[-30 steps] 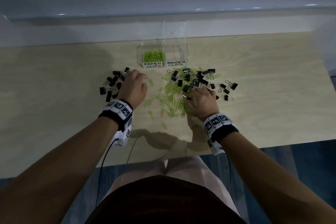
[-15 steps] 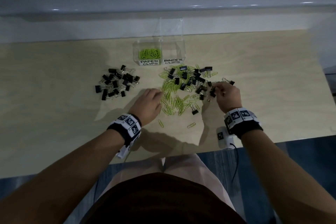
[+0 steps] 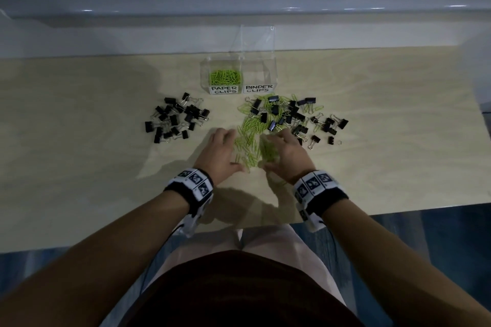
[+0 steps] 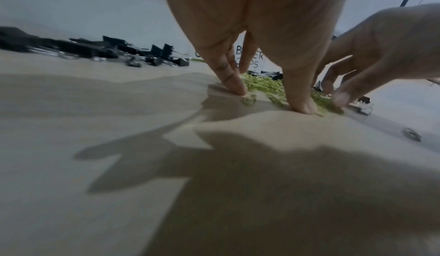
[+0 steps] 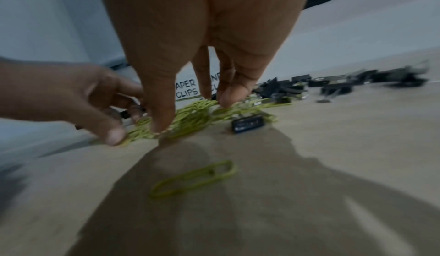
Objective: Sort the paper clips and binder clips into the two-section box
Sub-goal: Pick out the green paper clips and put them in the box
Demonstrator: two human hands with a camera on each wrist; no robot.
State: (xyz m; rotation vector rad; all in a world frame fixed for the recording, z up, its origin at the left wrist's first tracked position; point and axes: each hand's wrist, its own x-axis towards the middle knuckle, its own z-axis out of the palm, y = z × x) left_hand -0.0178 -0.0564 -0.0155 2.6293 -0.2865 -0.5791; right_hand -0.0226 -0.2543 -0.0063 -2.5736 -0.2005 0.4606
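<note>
Both my hands had come together since the earlier frame, when they were apart on two sides of the mixed heap. My left hand [image 3: 221, 152] and right hand [image 3: 285, 152] stood with fingers spread, tips down, raking the green paper clips [image 3: 248, 145] at the frame's centre; neither pinched anything. I judged I was gathering them. Next I needed to scoop them up without binder clips [image 3: 295, 115] and carry them to the box [image 3: 271, 71], upper centre, its left section.
</note>
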